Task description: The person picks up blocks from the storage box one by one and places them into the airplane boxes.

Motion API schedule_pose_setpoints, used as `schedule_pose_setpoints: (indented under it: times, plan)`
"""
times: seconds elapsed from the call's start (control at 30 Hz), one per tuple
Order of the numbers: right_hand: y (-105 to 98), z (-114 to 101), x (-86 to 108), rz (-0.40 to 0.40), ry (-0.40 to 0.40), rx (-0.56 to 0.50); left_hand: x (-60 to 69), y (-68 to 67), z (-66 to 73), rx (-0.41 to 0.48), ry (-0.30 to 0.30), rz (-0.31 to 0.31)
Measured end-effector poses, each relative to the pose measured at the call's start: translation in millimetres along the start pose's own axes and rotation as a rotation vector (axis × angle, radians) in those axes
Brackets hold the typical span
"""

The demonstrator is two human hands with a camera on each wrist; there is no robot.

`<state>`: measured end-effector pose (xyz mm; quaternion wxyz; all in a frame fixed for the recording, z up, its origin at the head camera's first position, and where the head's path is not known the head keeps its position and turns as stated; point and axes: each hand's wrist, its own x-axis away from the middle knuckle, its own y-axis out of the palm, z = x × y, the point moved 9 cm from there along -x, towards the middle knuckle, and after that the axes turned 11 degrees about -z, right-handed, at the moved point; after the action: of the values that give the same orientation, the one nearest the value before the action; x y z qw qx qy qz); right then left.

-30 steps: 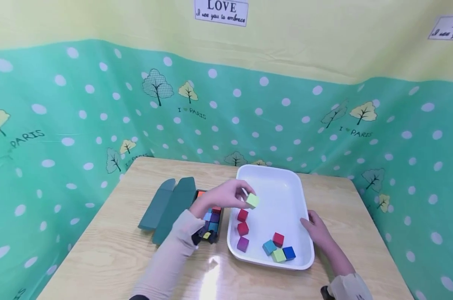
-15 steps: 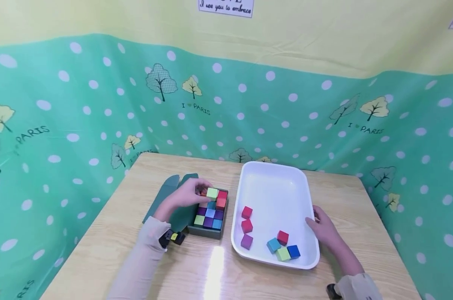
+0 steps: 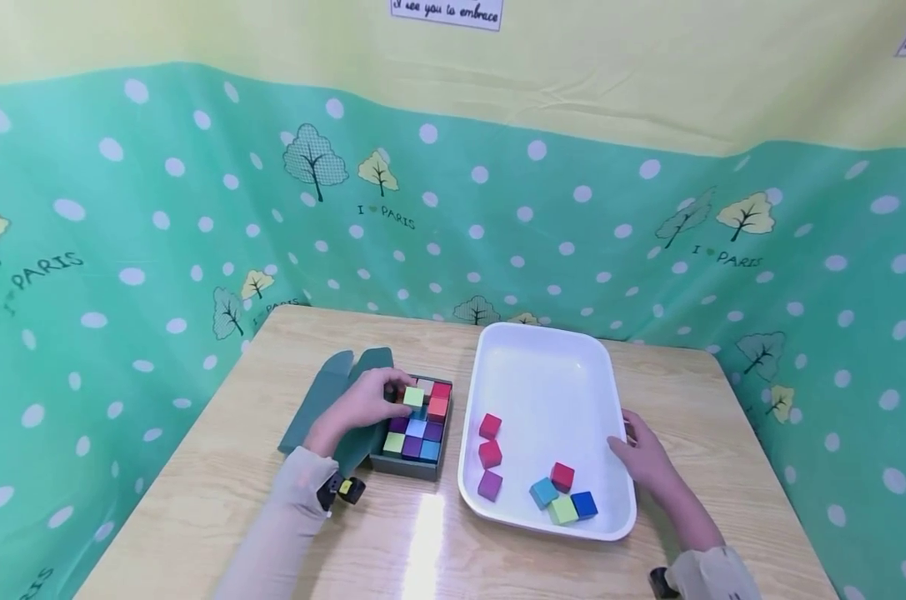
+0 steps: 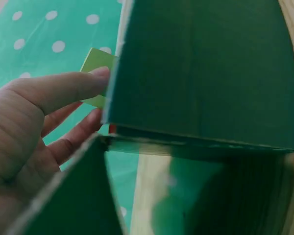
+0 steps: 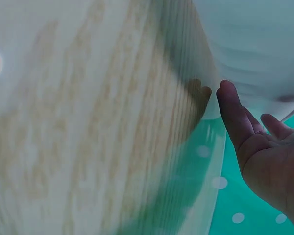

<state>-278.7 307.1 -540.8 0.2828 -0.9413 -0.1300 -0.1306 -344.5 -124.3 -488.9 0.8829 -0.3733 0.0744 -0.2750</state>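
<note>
The left hand pinches a light green cube above the upper part of an open dark green box filled with coloured cubes. In the left wrist view the left hand has its thumb on the green cube, partly hidden behind a box flap. At the right side of the white tray the right hand touches the rim, thumb above it. The right wrist view shows the right hand with extended fingers by the tray's outer wall.
Inside the tray lie red cubes, a purple cube, a teal cube, a blue cube and a light green cube. Box flaps spread left on the wooden table. A patterned cloth hangs behind.
From above the tray, the left hand has carried the light green cube left to over the box, then slightly further left. The right hand stays at the tray's rim.
</note>
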Motion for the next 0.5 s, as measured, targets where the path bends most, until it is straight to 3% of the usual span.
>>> schedule_pose_setpoints:
  times: [0.5]
  plan:
    - [0.2, 2.7, -1.0, 0.006, -0.017, -0.027, -2.5, 9.1, 3.1, -0.045, 0.011, 0.038]
